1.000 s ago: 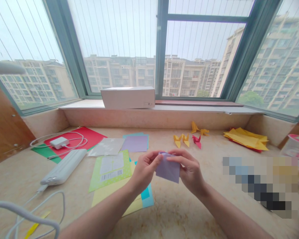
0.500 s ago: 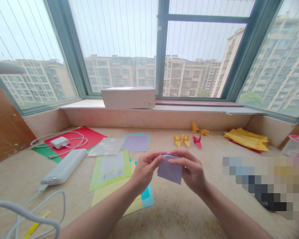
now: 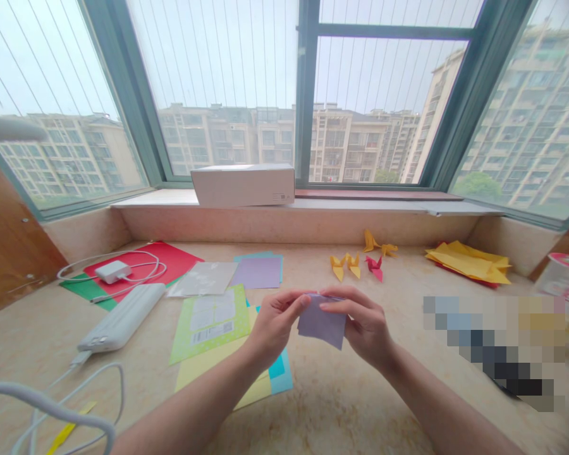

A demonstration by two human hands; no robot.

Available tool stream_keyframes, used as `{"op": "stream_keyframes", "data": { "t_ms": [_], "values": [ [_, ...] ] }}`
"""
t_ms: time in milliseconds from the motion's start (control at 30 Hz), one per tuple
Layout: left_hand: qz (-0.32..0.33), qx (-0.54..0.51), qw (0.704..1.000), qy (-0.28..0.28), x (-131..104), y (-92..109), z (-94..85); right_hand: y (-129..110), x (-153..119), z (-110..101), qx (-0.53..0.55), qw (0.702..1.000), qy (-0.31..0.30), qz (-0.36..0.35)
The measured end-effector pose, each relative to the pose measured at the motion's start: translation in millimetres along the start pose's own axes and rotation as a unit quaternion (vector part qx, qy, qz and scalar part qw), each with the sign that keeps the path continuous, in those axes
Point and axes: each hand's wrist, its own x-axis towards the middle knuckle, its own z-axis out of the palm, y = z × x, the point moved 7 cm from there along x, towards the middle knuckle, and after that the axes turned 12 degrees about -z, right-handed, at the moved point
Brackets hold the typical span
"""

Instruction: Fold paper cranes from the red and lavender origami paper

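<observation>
A folded piece of purple paper (image 3: pixel 321 323) is held up between both hands above the stone counter. My left hand (image 3: pixel 281 319) pinches its upper left edge between thumb and fingers. At the upper right, my right hand (image 3: pixel 364 317) grips the same paper, with a finger lying across its front face and other fingers behind. Just beyond the hands stand several small folded paper cranes, among them a yellow crane (image 3: pixel 353 266) and a red crane (image 3: pixel 374 268). Left of my left hand lies a lime-green paper packet (image 3: pixel 241 309) on pale yellow sheets (image 3: pixel 196 378).
A white power bank (image 3: pixel 123 316), a charger (image 3: pixel 113 272) and white cables lie at left over red paper (image 3: pixel 171 259). Purple sheets (image 3: pixel 260 273) lie further back. Yellow folded papers (image 3: pixel 469 264) are stacked at right. A white box (image 3: pixel 244 186) rests on the sill. A blurred-out patch covers the right.
The purple paper's lower edge has shifted slightly left and its face has tilted a little. Both hands keep their hold in nearly the same place.
</observation>
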Motion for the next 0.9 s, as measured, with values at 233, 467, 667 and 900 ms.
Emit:
{"op": "stream_keyframes", "data": {
  "t_ms": [233, 467, 667, 900],
  "values": [
    [-0.005, 0.034, 0.998, 0.045, -2.7, 0.2, -2.7, 7.3, -1.1, 4.0, 0.035, 0.998, 0.013, 0.055],
    [0.014, 0.099, 0.987, 0.123, -4.1, 9.5, -11.9, 32.1, -12.6, 12.8, 0.152, 0.959, 0.088, 0.224],
    [0.047, 0.115, 0.976, 0.181, -5.9, 14.7, -20.6, 46.9, -24.6, 28.2, 0.293, 0.863, 0.124, 0.392],
    [0.055, 0.116, 0.979, 0.159, -7.4, 11.1, -15.4, 49.4, -28.9, 28.8, 0.247, 0.864, 0.084, 0.43]
  ]
}}
